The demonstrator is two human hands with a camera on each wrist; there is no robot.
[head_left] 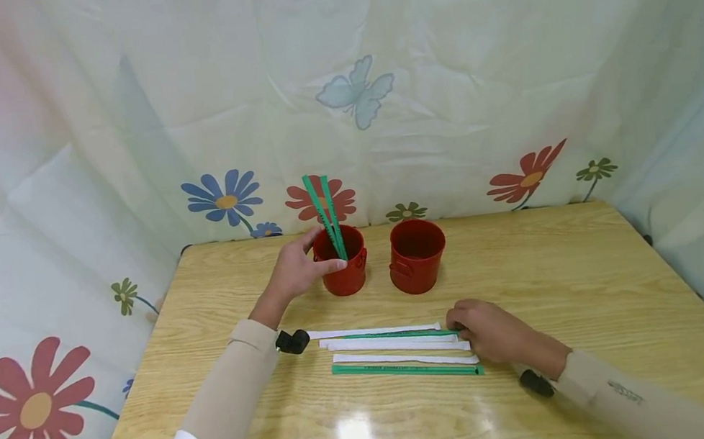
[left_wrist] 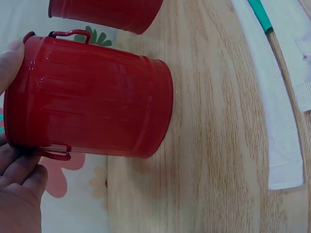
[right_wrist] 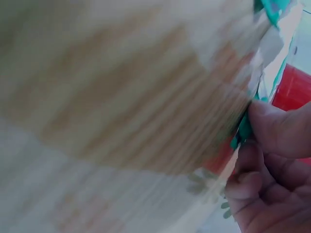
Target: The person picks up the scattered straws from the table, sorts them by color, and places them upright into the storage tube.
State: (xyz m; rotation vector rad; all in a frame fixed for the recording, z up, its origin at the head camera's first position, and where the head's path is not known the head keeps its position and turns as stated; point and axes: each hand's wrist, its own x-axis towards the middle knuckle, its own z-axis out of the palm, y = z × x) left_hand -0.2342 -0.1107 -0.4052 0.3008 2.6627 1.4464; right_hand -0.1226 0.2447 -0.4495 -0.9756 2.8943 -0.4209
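- Here, six loose strips lie on one bench (head_left: pixel 527 268): four white strips (head_left: pixel 407 359), two green strips (head_left: pixel 408 367).
- Two red buckets stand beyond that row: the left bucket (head_left: pixel 347 281) at 11 o'clock, bearing two upright green strips (head_left: pixel 314 196); the right bucket (head_left: pixel 417 266) just past 12.
- Left hand (head_left: pixel 297 265): grip curled on the left bucket's rim.
- Right hand (head_left: pixel 494 331): at 3 o'clock, grip pinching the farther loose green strip's end.

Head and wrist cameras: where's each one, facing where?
Head: on the head, facing forward and down; left hand, right hand and sleeves show.
Left wrist: worn there, facing the held red bucket; fingers show.
Right wrist: worn there, facing the right hand pinching a green strip.
Head and left wrist views share that bucket.
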